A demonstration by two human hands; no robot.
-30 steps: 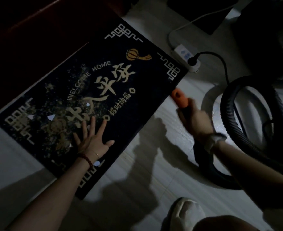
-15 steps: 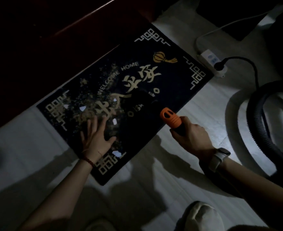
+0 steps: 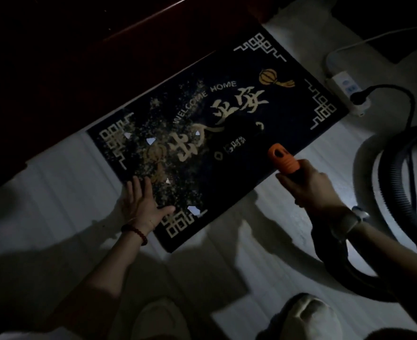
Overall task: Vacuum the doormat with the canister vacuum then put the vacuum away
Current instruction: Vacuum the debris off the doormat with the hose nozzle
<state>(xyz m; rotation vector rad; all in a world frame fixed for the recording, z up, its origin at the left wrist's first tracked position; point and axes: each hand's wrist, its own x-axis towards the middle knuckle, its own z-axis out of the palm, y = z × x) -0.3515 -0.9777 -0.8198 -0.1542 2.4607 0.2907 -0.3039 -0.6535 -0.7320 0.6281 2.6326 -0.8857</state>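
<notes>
Clearly the doormat [image 3: 227,133] lies flat on the pale floor [image 3: 55,192], its near-left part strewn with pale crumbs [image 3: 163,153] and a few white paper scraps [image 3: 194,210]. The left hand [image 3: 143,204] rests spread and flat on the mat's near-left edge, fingers open and holding nothing, pinning it down. The right hand [image 3: 305,187] is wrapped closed around the hose end, with the orange nozzle [image 3: 282,161] hovering over the mat's near edge. The corrugated hose [image 3: 374,192] loops on the floor to the right, near the power strip [image 3: 347,92]. Judging by this, the work should go best with the nozzle lowered onto the pile and drawn slowly toward the debris, while the flat palm keeps the mat from lifting.
</notes>
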